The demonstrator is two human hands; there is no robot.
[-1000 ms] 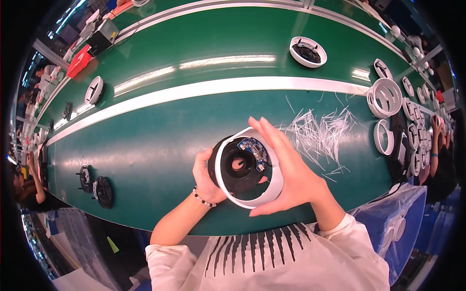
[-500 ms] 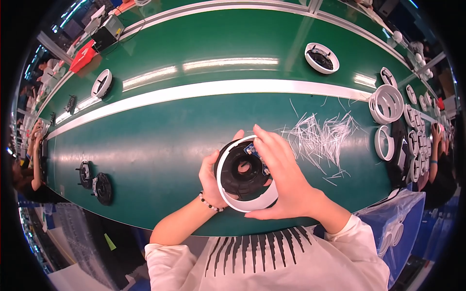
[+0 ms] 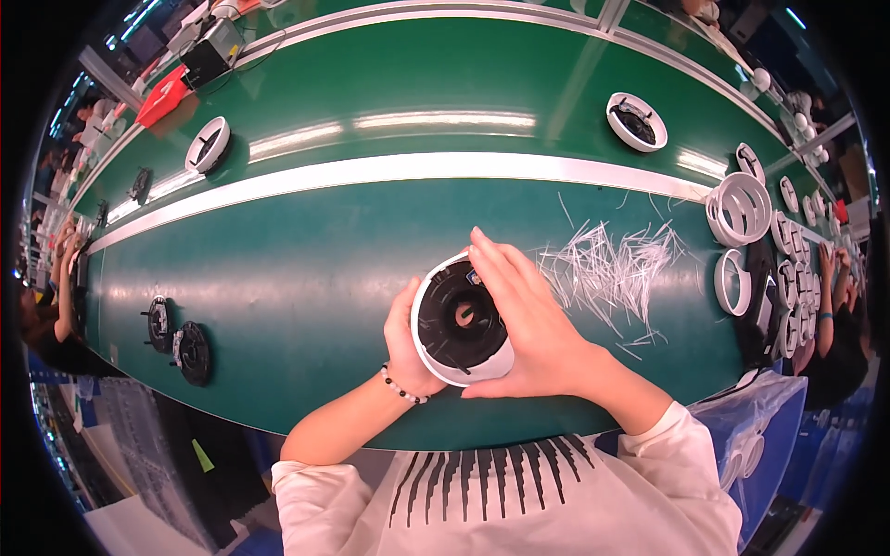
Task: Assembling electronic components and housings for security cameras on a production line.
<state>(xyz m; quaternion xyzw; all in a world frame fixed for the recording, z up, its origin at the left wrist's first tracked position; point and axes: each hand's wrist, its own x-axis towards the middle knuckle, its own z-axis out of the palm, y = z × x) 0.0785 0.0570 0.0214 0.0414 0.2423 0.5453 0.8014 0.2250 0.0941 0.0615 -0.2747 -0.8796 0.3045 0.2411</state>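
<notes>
Between my two hands is a round white housing ring point(image 3: 495, 364) with a black plastic disc point(image 3: 443, 326) inside it. The disc has a hole in the middle, and a bit of blue circuit board shows at its upper edge. My left hand point(image 3: 405, 341) wraps the ring's left side, a beaded bracelet on the wrist. Across the right side lies my right hand point(image 3: 538, 338), fingers stretched together over the rim and its thumb at the bottom edge. The right hand covers part of the disc. Both hands hold the piece above the green table.
Thin white strips point(image 3: 612, 273) lie in a loose pile right of my hands. Two black discs point(image 3: 193, 353) rest at the left. White rings point(image 3: 739, 208) and several assemblies crowd the right end. Beyond a white divider point(image 3: 399, 169), a green belt carries white-rimmed assemblies point(image 3: 637, 121). People work at both sides.
My hands have tilted the ring and drawn it slightly up and left; the right hand now covers more of the circuit board. Beyond the divider, the assemblies have shifted right.
</notes>
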